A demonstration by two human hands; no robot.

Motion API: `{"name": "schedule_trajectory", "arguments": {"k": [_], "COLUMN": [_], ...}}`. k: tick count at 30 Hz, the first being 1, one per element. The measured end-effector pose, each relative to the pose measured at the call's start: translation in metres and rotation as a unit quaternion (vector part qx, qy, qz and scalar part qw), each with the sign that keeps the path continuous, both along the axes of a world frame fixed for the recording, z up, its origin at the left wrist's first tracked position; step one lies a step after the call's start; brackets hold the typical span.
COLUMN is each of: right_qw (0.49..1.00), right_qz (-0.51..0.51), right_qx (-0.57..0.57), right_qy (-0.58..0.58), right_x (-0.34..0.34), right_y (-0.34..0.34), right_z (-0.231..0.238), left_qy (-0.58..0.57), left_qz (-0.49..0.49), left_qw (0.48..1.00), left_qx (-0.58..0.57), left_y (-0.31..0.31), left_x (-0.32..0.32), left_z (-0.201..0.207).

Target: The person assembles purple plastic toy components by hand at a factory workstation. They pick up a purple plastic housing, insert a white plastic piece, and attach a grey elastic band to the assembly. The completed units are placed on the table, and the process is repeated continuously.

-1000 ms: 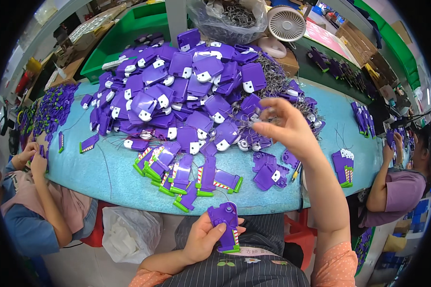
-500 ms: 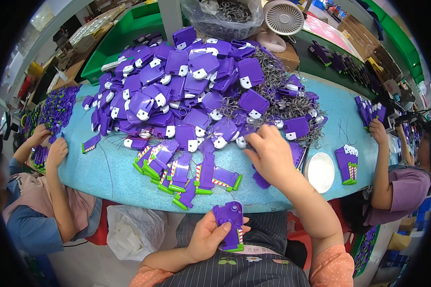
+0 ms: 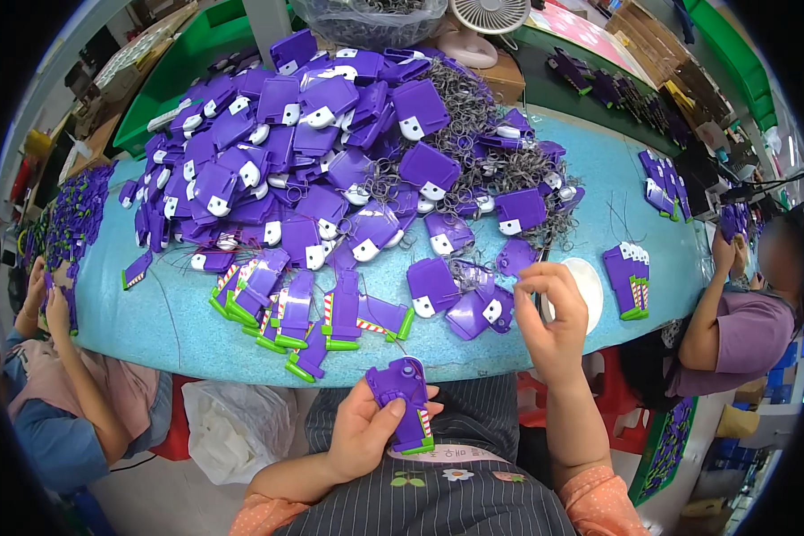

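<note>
My left hand (image 3: 355, 436) grips a purple plastic wing-shaped shell (image 3: 393, 380) low in front of my apron, its hollow inner side up. The shell has a red-and-white striped edge and a green tip. My right hand (image 3: 558, 313) is raised over the table's near right part, thumb and fingertips pinched together; anything between them is too small to make out. Behind it lie a white round dish (image 3: 588, 284) and a loose purple piece (image 3: 515, 257). Purple pieces with white corners (image 3: 466, 314) lie left of that hand. Several striped, green-tipped wing shells (image 3: 295, 308) rest at the table's front.
A big heap of purple shells (image 3: 277, 147) and grey curled wires (image 3: 469, 125) covers the middle of the blue table (image 3: 134, 313). A fan (image 3: 487, 18) and a bag of wires (image 3: 375, 22) stand behind. Co-workers (image 3: 746, 330) sit at both sides. A stack of wings (image 3: 628, 281) lies right.
My right hand has drawn back from the heap's front edge toward me, fingers pinched, uncovering purple pieces there. My left hand still holds the shell. The whole view has shifted somewhat.
</note>
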State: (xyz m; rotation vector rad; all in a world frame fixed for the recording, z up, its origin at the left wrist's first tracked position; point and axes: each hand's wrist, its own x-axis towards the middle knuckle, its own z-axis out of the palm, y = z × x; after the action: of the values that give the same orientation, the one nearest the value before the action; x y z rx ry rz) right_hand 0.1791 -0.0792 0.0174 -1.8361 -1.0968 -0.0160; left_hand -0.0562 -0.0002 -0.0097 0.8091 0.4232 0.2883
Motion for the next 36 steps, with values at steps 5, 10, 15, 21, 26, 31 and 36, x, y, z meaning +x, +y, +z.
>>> {"name": "schedule_trajectory", "arguments": {"k": [5,10,15,21,26,31,36], "right_qw": [0.993,0.992,0.994,0.981,0.920,0.854,0.783], "right_qz": [0.012,0.061,0.079,0.026,0.099,0.194,0.165], "right_qx": [-0.092,-0.075,-0.010,-0.051,-0.010,0.004,0.065], "right_qy": [-0.073,-0.076,0.071,0.185,0.378,0.483,0.597], "right_x": [-0.011,0.005,0.028,0.025,0.019,0.000,-0.004], "right_y": [0.004,0.027,0.029,0.008,-0.010,-0.018,-0.022], "right_z": [0.007,0.001,0.010,0.002,0.006,0.002,-0.010], "left_qy": [0.007,0.004,0.008,0.017,-0.009,-0.042,-0.003], "left_qz": [0.020,0.016,0.016,0.002,0.029,0.002,-0.032], "left_qw": [1.000,1.000,1.000,1.000,0.999,0.998,0.996], "left_qx": [0.000,-0.007,0.001,-0.005,0.026,-0.041,-0.080], "left_y": [0.007,0.009,0.016,0.010,0.012,0.024,0.028], "left_x": [0.004,0.011,0.015,0.025,0.040,0.079,0.091], "left_z": [0.002,0.010,0.009,0.012,0.021,0.021,0.021]}}
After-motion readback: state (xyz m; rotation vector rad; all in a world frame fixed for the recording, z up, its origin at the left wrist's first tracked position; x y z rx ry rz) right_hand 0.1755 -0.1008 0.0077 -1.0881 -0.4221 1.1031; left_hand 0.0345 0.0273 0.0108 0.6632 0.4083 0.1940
